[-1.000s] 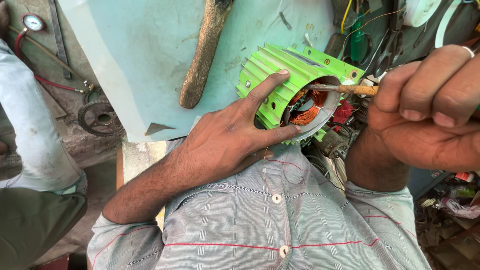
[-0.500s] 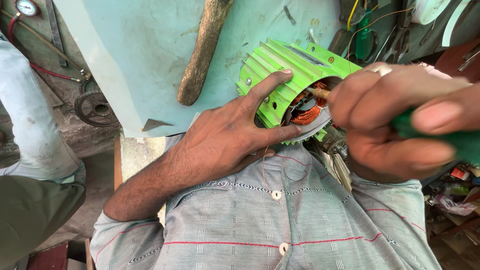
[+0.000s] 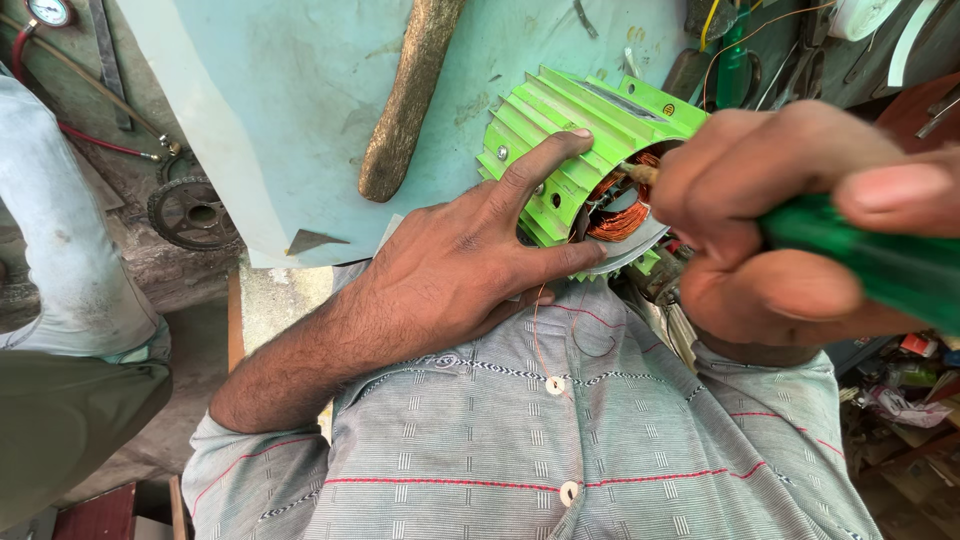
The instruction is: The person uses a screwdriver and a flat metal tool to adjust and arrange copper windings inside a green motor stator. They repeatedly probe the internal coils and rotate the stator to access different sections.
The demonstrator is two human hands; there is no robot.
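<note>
Green finned motor housing [image 3: 560,150] at bench edge, on pale sheet [image 3: 300,100], tipped with open end toward chest. Left hand [image 3: 450,270] spread flat on fins, fingers apart, bracing. Right hand [image 3: 790,230] clamped around green-handled tool [image 3: 870,260], tip inside bore at copper windings [image 3: 620,205]. Judged mid-way: windings seated in housing, 1 thin copper wire [image 3: 535,330] trailing loose over shirt; tucking or dressing of coil apparently unfinished. Wooden handle [image 3: 410,95] lying unused beside housing.
</note>
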